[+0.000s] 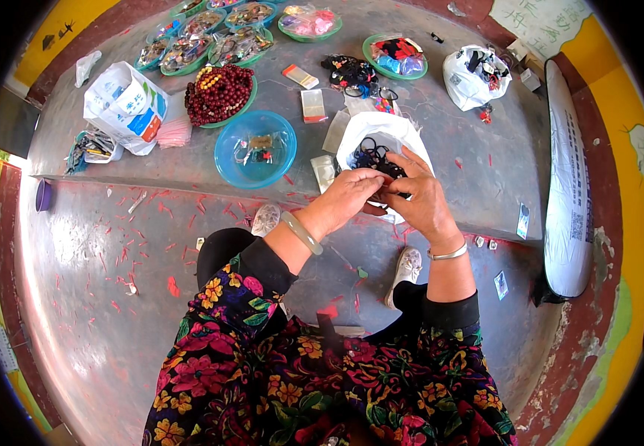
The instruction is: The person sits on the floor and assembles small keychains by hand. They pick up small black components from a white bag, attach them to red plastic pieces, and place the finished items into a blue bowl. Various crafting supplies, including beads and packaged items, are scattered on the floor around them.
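My left hand (350, 195) and my right hand (424, 199) meet over the near edge of a white plastic bag (415, 134). Thumb and fingertips are pinched together on both. Whatever sits between them is too small and too hidden to make out. Inside the bag lie black elastic loops (370, 154) that look like hair ties. A blue plastic basin (225, 167) to the left of my hands holds small clear packets (268, 146). Next to my left hand is a clear packet (324, 172) on the raised ledge.
Red beads (220, 94) fill a green dish at the left. Behind are dishes of small items (311, 22) and a black bundle of ties (350, 72). White bags (125, 111) stand left and right (478, 78). A long wrapped roll (568, 178) leans at right. Red scraps litter the floor.
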